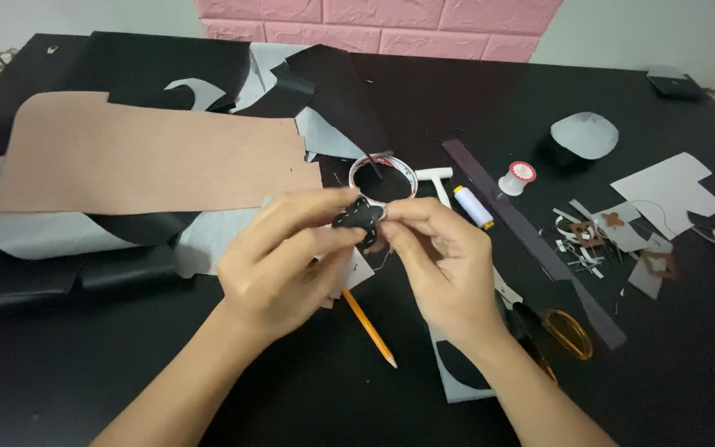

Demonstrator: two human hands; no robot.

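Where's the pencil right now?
In the head view, the orange pencil lies on the black table below and between both hands, left of the orange-handled scissors.

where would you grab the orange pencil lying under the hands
Grip the orange pencil on its bare lower shaft near the tip, coming from above. It lies flat on the black table, slanting down and right, and its upper end is hidden under the left hand. Only the lower half is open to fingers.
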